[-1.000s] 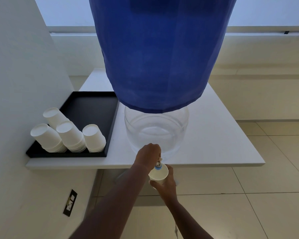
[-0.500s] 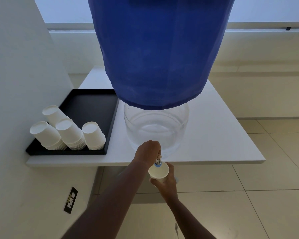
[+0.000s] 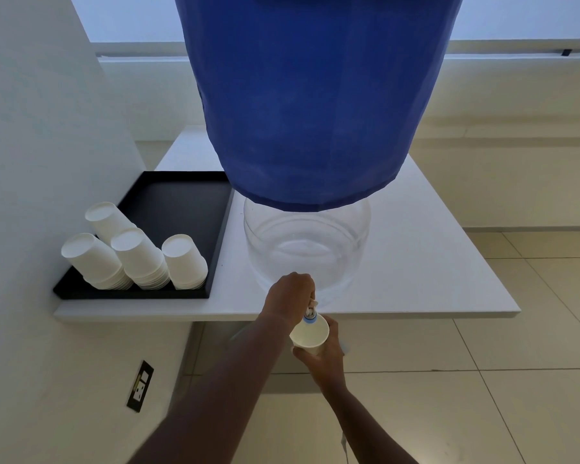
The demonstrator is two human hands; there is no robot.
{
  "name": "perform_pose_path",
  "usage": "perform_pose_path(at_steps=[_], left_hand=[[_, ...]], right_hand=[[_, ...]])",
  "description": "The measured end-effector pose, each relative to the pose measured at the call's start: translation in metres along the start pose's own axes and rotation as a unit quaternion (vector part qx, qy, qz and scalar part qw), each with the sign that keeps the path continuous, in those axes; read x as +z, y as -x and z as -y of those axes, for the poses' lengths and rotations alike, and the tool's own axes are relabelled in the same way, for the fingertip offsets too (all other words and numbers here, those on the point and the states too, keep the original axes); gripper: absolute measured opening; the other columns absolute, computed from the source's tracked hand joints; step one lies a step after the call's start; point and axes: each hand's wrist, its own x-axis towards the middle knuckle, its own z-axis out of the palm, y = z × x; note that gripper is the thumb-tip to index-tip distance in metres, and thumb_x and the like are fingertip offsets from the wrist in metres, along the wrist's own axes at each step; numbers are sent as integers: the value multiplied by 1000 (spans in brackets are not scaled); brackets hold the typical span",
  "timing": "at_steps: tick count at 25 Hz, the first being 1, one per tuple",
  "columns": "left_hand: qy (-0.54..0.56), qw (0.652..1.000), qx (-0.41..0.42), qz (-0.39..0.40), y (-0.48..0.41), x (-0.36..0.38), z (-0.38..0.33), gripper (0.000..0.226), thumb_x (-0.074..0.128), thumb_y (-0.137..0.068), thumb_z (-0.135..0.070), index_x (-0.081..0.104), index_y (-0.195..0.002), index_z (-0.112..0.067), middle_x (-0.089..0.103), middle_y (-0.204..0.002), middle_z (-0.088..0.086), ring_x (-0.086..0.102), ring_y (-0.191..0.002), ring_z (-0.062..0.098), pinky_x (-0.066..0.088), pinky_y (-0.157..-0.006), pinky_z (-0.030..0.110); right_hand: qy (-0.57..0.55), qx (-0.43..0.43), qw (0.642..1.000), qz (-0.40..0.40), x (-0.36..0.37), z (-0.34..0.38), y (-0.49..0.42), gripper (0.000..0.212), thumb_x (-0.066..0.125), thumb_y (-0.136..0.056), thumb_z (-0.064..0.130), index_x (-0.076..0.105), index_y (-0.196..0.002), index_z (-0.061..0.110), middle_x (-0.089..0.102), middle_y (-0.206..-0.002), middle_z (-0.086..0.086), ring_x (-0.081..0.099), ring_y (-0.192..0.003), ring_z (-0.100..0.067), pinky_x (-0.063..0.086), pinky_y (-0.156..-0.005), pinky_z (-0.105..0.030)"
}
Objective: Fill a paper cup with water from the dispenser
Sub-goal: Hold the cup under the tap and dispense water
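Observation:
A water dispenser stands on the white table [image 3: 432,262]: a clear base [image 3: 307,249] under a large bottle in a blue cover [image 3: 308,95]. Its small tap [image 3: 310,314], white with a blue tip, sticks out over the table's front edge. My left hand [image 3: 290,296] is closed around the tap. My right hand [image 3: 325,358] grips a white paper cup [image 3: 310,333] from below, held upright with its mouth right under the tap's blue tip. Whether water is in the cup is not visible.
A black tray [image 3: 178,209] sits on the table's left side with several stacks of upside-down paper cups [image 3: 138,252]. A white wall runs along the left, with a black socket plate [image 3: 140,386] low down. Beige floor tiles lie below and to the right.
Both hands and the cup have kept their places at the tap. The view has shifted slightly, nothing else differs.

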Motion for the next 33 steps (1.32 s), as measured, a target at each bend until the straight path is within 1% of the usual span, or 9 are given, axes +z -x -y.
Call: perform_pose_path(at_steps=[6,11,14,17,19,23,26,30,33], left_hand=[[-13,1000,11,-3,3,2,0,19,53,-86,5,67,-99,2,73,-103,17,68,-94,28,53,-83,31],[-10,1000,11,-5,3,1,0,18,54,-86,3,68,-98,1,74,-102,17,69,-93,28,52,-80,29],[-14,1000,8,4,2,0,0,17,54,-86,3,68,-96,1,73,-102,16,68,-92,29,43,-71,25],[-21,1000,12,15,0,-4,0,17,55,-88,0,68,-99,-1,72,-104,16,68,-92,31,47,-74,28],[-25,999,16,20,-1,-6,2,17,56,-88,-3,68,-100,-3,71,-106,17,66,-94,33,51,-79,33],[-9,1000,19,10,3,-5,5,15,57,-87,-5,70,-95,-2,72,-102,16,66,-90,33,52,-79,33],[16,1000,18,0,3,-7,4,13,60,-86,-6,70,-92,-2,73,-100,17,66,-90,33,53,-80,36],[18,1000,25,-1,2,-9,2,12,60,-85,-4,70,-90,-1,73,-97,19,67,-87,34,53,-76,34],[24,999,24,2,2,-9,3,12,60,-84,-4,71,-89,-1,73,-97,19,67,-87,34,54,-77,35]], right_hand=[[-6,-6,1000,1,2,1,1,67,79,-59,-1,39,-109,19,58,-108,-16,58,-97,-26,53,-86,-41],[-9,-5,1000,5,3,1,-1,67,78,-60,-2,40,-112,14,58,-108,-16,57,-97,-26,52,-84,-36],[-6,-1,1000,11,4,0,-1,69,78,-60,-2,39,-116,9,58,-109,-16,57,-99,-27,52,-83,-33],[-1,0,1000,12,2,0,-2,68,77,-59,-2,40,-113,13,57,-107,-13,57,-96,-24,50,-80,-28],[-3,-5,1000,8,0,1,-3,66,76,-58,-4,40,-107,21,57,-104,-12,56,-92,-22,48,-77,-25],[3,-17,1000,7,-2,2,-5,67,76,-58,-3,37,-102,30,57,-103,-10,56,-91,-21,49,-79,-29],[5,-20,1000,16,-1,2,-6,67,77,-59,-1,36,-104,29,58,-104,-12,57,-93,-22,51,-81,-31],[2,-19,1000,15,2,-1,-5,67,77,-59,-1,37,-106,25,58,-105,-13,57,-94,-22,49,-77,-23],[0,-16,1000,12,2,-2,-6,67,77,-59,-2,37,-105,26,58,-105,-13,56,-93,-21,49,-77,-24]])
